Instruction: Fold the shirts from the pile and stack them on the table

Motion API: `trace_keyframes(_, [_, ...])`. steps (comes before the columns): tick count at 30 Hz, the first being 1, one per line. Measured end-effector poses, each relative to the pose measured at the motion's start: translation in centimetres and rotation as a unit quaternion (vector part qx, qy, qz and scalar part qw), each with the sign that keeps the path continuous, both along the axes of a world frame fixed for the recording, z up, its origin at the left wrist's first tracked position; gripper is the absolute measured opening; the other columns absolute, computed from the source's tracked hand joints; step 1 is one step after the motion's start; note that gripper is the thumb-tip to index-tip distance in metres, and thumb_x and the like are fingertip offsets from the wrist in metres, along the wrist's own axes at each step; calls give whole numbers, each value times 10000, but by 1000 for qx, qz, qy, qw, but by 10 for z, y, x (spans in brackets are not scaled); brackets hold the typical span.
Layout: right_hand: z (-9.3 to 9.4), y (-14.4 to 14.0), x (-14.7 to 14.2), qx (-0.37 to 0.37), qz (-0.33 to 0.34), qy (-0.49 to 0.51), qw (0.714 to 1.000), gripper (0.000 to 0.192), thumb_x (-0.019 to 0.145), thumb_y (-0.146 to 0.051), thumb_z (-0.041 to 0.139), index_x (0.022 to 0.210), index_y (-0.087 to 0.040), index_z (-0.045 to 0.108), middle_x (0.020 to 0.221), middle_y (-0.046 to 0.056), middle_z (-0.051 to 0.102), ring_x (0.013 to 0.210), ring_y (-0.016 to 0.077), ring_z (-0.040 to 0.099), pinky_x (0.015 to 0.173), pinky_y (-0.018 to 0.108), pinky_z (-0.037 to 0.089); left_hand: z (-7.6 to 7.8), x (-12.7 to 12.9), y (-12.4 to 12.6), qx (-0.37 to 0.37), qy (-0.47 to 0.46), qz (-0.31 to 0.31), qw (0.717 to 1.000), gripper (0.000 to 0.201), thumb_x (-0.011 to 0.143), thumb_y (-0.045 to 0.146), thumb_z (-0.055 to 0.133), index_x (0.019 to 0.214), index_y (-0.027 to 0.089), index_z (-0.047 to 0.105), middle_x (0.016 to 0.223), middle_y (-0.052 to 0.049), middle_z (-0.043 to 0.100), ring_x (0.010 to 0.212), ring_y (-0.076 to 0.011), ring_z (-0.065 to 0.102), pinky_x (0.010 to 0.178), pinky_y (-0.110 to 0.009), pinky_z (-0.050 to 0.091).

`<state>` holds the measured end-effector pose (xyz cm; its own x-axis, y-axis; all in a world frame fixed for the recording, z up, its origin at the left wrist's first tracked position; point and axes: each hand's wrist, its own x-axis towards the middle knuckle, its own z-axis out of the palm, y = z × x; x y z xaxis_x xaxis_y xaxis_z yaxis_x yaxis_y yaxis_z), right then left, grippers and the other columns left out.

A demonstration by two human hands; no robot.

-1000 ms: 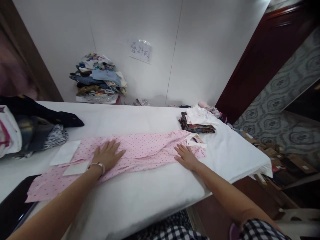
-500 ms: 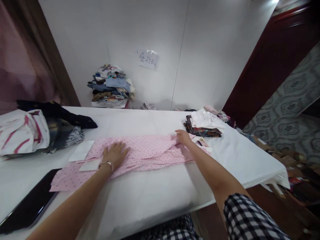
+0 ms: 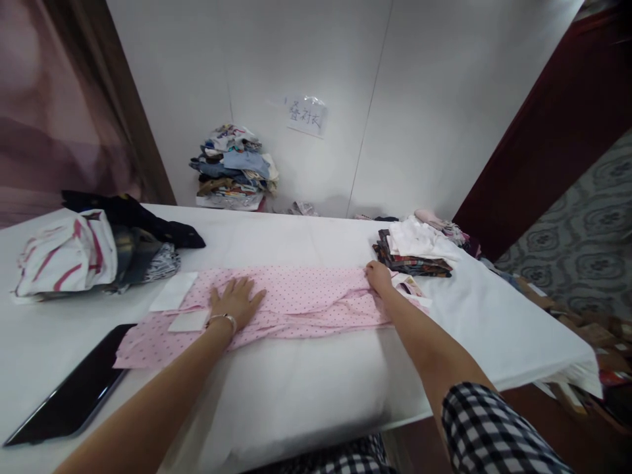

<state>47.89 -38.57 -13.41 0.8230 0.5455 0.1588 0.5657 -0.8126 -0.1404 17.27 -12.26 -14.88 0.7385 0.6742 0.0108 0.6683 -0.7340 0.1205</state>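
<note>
A pink shirt with small dark dots (image 3: 306,289) lies stretched sideways across the table, folded into a long strip with some creases. Two white cuffs (image 3: 174,291) show at its left end, and the collar (image 3: 407,286) with a label is at the right end. My left hand (image 3: 236,303) rests flat on the shirt near the cuffs, fingers spread. At the far edge close to the collar, my right hand (image 3: 379,278) is closed, fingertips pinching the pink fabric; the thumb is partly hidden.
A black tablet-like device (image 3: 74,388) lies at front left on the white-covered table (image 3: 306,382). Behind it sits a heap of striped and dark clothes (image 3: 69,257). Folded garments (image 3: 419,240) are stacked at right. A tall clothes pile (image 3: 234,168) stands by the wall under a paper sign (image 3: 306,116).
The camera view has turned slightly left, so everything sits further right. My right fingers have curled in on the shirt's far edge. My left hand stays flat on the shirt.
</note>
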Motion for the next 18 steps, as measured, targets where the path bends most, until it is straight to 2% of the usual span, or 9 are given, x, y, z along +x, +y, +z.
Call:
trace_keyframes(3, [9, 10, -13, 18, 38, -19, 999, 394, 959, -281, 365, 1239, -197, 629, 1274, 110, 639, 1215, 238, 541, 1013, 362, 400, -3, 1, 1, -5, -3, 0, 1000, 661, 907, 559, 235, 1457, 240, 416, 1591, -60, 278, 1472, -334, 174, 1144, -659, 79])
trace_keyframes(6, [12, 29, -45, 42, 149, -29, 988, 483, 970, -429, 376, 1405, -246, 480, 1537, 65, 383, 1438, 250, 274, 1143, 440, 251, -5, 2, 2, -7, -3, 0, 1000, 648, 917, 555, 246, 1459, 237, 408, 1591, -63, 281, 1472, -327, 172, 1145, -656, 58])
trace_keyframes(8, [5, 40, -72, 31, 230, 3, 973, 553, 965, -505, 360, 1459, -260, 404, 1591, 68, 271, 1480, 276, 156, 1158, 510, 177, -4, 0, 0, -16, 1, -2, 1000, 651, 924, 556, 243, 1463, 223, 396, 1595, -67, 271, 1473, -317, 167, 1152, -644, 40])
trace_keyframes(10, [-6, 45, -94, -12, 275, 51, 960, 589, 960, -545, 343, 1473, -257, 382, 1596, 87, 251, 1482, 294, 143, 1154, 549, 147, -3, -1, -2, -35, 0, -6, 999, 654, 928, 557, 252, 1467, 210, 384, 1599, -77, 258, 1475, -319, 156, 1154, -641, 28])
trace_keyframes(13, [-24, 46, -110, -69, 269, 83, 957, 600, 957, -559, 328, 1471, -256, 385, 1596, 88, 251, 1477, 289, 174, 1154, 551, 149, -1, -4, -6, -52, -10, -5, 999, 642, 931, 563, 269, 1460, 220, 392, 1595, -73, 269, 1475, -309, 164, 1159, -631, 28])
trace_keyframes(18, [-36, 45, -108, -72, 257, 75, 961, 616, 958, -577, 270, 1492, -280, 347, 1608, 56, 219, 1484, 261, 156, 1169, 521, 137, 2, -11, -9, -30, -32, 24, 999, 543, 951, 515, 271, 1377, 259, 490, 1558, -38, 364, 1446, -227, 263, 1193, -501, 125])
